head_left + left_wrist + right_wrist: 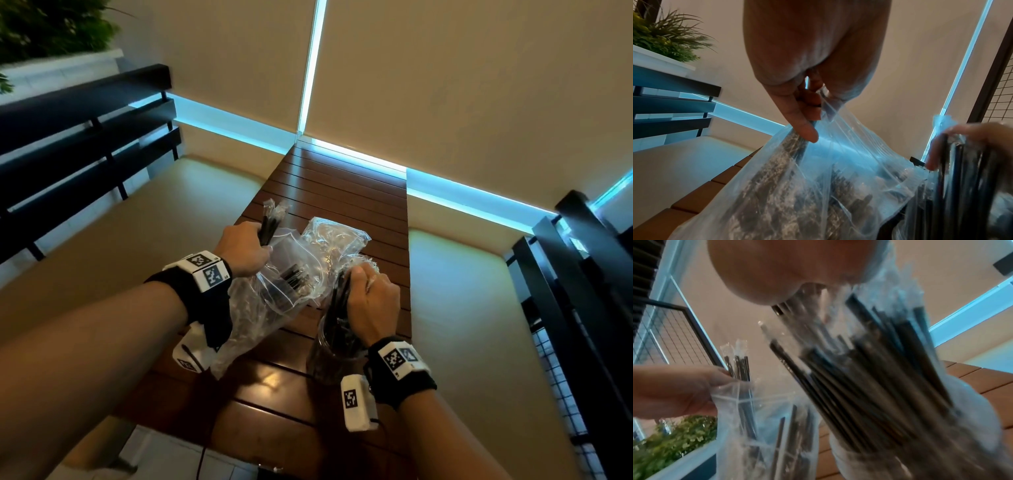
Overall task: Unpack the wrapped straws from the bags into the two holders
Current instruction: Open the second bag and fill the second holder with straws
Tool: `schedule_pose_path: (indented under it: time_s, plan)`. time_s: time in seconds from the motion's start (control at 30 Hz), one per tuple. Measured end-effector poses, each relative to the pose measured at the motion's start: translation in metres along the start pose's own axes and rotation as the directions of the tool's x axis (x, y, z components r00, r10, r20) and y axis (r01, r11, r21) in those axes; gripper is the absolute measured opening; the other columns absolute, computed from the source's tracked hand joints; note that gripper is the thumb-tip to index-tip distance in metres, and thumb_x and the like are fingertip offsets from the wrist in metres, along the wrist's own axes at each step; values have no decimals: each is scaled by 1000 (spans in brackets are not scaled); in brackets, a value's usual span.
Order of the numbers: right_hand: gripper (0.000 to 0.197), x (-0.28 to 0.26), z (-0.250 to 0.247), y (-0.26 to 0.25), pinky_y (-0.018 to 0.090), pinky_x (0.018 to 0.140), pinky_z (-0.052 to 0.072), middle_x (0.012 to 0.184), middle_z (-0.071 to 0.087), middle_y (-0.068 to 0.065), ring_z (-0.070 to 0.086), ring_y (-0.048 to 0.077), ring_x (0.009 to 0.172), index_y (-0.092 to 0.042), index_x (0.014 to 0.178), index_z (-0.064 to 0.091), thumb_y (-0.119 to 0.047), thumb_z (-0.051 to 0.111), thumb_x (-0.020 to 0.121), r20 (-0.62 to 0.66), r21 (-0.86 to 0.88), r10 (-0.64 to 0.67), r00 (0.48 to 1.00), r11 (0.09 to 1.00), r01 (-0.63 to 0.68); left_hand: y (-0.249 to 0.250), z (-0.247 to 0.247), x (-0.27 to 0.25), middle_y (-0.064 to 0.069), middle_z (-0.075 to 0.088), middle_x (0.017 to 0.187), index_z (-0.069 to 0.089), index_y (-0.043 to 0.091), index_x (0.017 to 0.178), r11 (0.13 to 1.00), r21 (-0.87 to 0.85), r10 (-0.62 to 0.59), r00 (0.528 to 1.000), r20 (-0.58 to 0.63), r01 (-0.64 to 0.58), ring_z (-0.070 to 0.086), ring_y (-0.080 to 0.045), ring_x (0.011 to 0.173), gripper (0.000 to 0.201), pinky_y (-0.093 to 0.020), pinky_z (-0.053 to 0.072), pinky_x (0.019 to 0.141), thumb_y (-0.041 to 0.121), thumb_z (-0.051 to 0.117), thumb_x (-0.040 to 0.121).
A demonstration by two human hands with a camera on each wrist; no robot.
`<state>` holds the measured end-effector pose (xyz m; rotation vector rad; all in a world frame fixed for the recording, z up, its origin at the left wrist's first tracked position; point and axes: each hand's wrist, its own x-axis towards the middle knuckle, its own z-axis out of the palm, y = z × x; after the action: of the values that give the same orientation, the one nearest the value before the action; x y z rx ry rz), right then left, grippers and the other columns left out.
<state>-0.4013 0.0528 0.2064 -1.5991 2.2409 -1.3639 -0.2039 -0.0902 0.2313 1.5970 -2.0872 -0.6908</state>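
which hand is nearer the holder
Right. The right hand grips a bundle of straws standing in the holder, directly above it. The left hand is off to the left, gripping straws at the bag.

The bag (274, 291) was clear, crinkled, glossy plastic. The table (342, 192) was brown slatted wood with a sheen.

Over a slatted wooden table (342, 185), a person's left hand (243, 248) grips a few dark wrapped straws (270, 222) above a clear plastic bag (274, 291), while the right hand (373, 305) clutches a larger bundle (337, 329) standing in what appears to be a clear holder (329, 359).
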Motion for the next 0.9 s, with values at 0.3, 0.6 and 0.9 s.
schedule_pose_path:
  time_s: [0.3,0.6,0.9]
  plan:
    - [58,10,-21,-13,40,103,35,134,54,-3,46,14,122,-27,136,49,-61,40,90,32,-206,-195,980,958,198,7,-1,-1,-8,68,85,68,13,92,999,41,25,999,34,-26,61,-27,77,14,-28,43,67,26,70,87]
    - [57,-9,6,6,48,124,3,162,27,6,14,22,152,-15,153,30,-43,23,103,578,-520,6,816,773,362,5,-2,-4,-4,67,76,66,16,83,999,33,33,999,40,-35,64,-26,76,10,-29,50,67,24,71,85]
    - [57,-19,6,6,49,124,-2,164,21,7,7,23,154,-14,156,22,-36,22,103,576,-510,-19,817,773,378,7,-1,-7,-8,71,88,69,15,95,999,-16,36,998,59,-35,66,-27,82,15,-40,58,79,25,73,85]
